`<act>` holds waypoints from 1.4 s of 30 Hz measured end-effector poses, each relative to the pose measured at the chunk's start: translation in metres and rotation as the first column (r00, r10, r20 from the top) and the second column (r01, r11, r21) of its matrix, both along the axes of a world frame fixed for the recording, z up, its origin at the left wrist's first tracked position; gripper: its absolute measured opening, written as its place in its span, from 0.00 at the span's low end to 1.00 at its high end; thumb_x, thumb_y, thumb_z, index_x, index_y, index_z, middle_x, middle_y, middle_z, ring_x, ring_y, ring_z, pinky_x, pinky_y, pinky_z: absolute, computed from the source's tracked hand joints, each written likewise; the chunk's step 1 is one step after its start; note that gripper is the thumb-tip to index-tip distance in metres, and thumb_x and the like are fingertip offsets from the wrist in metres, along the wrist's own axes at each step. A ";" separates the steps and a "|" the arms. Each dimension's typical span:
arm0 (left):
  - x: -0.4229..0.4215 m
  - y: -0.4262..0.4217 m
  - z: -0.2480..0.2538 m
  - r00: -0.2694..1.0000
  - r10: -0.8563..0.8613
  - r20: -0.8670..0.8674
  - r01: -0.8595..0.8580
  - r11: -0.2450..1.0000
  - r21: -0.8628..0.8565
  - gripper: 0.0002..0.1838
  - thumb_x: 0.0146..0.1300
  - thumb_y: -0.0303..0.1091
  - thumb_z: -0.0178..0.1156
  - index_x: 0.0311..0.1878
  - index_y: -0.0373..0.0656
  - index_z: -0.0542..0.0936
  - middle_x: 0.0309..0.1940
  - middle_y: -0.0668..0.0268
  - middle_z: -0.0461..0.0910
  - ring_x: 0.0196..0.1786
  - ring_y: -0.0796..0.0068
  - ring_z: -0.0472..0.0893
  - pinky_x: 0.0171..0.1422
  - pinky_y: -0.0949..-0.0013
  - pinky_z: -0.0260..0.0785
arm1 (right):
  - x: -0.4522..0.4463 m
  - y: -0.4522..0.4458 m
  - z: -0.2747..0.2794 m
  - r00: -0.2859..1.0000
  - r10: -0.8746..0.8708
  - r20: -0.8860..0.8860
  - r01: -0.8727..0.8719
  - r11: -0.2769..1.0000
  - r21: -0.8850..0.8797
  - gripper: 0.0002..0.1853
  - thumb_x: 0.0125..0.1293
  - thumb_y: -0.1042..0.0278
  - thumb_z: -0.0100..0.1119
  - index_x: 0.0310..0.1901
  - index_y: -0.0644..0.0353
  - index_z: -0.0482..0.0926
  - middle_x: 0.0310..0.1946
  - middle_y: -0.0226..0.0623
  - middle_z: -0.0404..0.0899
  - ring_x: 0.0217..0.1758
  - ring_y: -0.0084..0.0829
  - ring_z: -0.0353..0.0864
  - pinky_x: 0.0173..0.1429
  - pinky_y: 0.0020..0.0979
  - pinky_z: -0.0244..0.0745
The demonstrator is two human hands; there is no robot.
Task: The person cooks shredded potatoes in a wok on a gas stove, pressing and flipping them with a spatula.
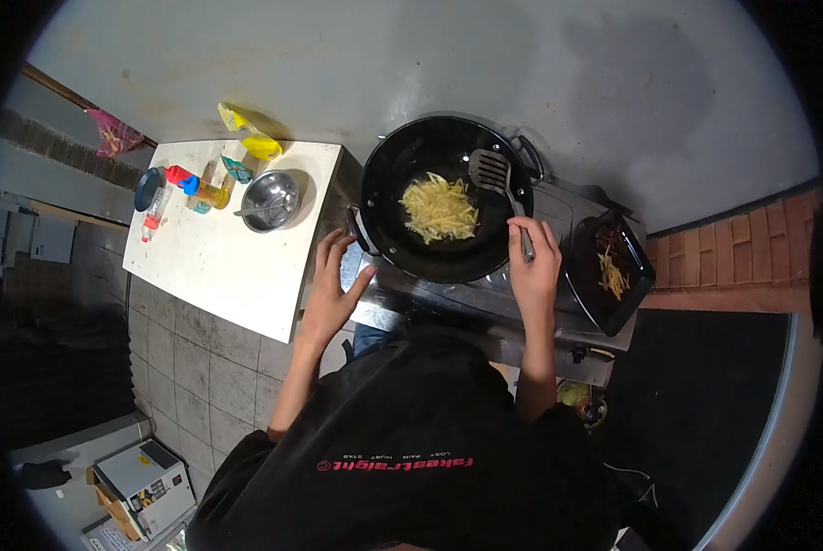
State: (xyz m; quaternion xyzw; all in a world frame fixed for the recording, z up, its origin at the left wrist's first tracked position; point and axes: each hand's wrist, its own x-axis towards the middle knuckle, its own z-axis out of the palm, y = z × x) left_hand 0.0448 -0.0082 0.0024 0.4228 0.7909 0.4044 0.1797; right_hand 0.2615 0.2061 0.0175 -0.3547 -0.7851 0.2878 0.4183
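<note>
A black two-handled wok (402, 248) sits on the stove, with a heap of pale yellow shredded strips, perhaps potato, (439, 209) near its middle. My right hand (535, 253) grips the handle of a slotted spatula (491, 172), whose head rests against the wok's right inner side, apart from the strips. By the wok's left handle (361, 230) is my left hand (333, 285), its fingers apart and holding nothing; whether a fingertip touches the handle I cannot tell.
Left of the stove, a white table (218, 275) bears a steel bowl (271, 200) with a spoon, several bottles and a yellow packet (251, 133). A black tray (604, 308) holding more strips (613, 278) stands to the right. A grey wall (356, 73) rises behind.
</note>
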 end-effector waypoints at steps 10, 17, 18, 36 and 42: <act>0.005 -0.013 -0.010 0.998 0.020 0.053 -0.020 1.000 0.003 0.28 0.71 0.41 0.63 0.68 0.36 0.70 0.72 0.53 0.64 0.68 0.53 0.74 0.71 0.55 0.68 | -0.004 -0.011 -0.017 0.994 -0.110 0.001 0.110 0.994 -0.020 0.05 0.71 0.73 0.61 0.43 0.65 0.81 0.36 0.46 0.82 0.39 0.46 0.84 0.47 0.37 0.76; 0.004 -0.031 -0.011 0.996 0.062 0.069 -0.062 0.998 0.008 0.24 0.73 0.40 0.62 0.65 0.36 0.74 0.71 0.50 0.64 0.70 0.49 0.73 0.72 0.55 0.68 | -0.027 -0.011 -0.030 0.996 -0.086 -0.010 0.085 0.996 -0.021 0.04 0.70 0.73 0.61 0.43 0.63 0.80 0.34 0.48 0.81 0.38 0.49 0.83 0.43 0.41 0.76; 0.005 -0.033 -0.008 0.993 0.073 0.094 -0.074 0.997 0.005 0.24 0.73 0.41 0.62 0.65 0.36 0.74 0.71 0.50 0.64 0.71 0.49 0.72 0.73 0.55 0.68 | -0.027 -0.011 -0.030 0.996 -0.084 -0.009 0.084 0.996 -0.016 0.04 0.70 0.73 0.61 0.43 0.63 0.80 0.34 0.48 0.81 0.38 0.49 0.83 0.43 0.41 0.76; 0.002 -0.043 -0.011 0.996 0.059 0.063 -0.057 0.998 -0.033 0.26 0.73 0.44 0.62 0.66 0.36 0.74 0.74 0.55 0.63 0.69 0.49 0.74 0.70 0.51 0.70 | -0.019 0.019 0.045 0.995 0.024 0.096 -0.027 0.999 0.024 0.08 0.70 0.67 0.64 0.39 0.63 0.80 0.29 0.48 0.83 0.34 0.51 0.84 0.38 0.40 0.75; 0.000 -0.033 0.002 0.994 0.036 0.100 -0.035 0.999 -0.009 0.25 0.72 0.40 0.63 0.66 0.37 0.74 0.74 0.56 0.63 0.69 0.50 0.74 0.70 0.52 0.70 | -0.031 0.054 0.073 0.942 0.001 0.337 0.008 1.000 -0.025 0.12 0.69 0.62 0.61 0.33 0.63 0.81 0.21 0.50 0.78 0.26 0.53 0.81 0.33 0.41 0.73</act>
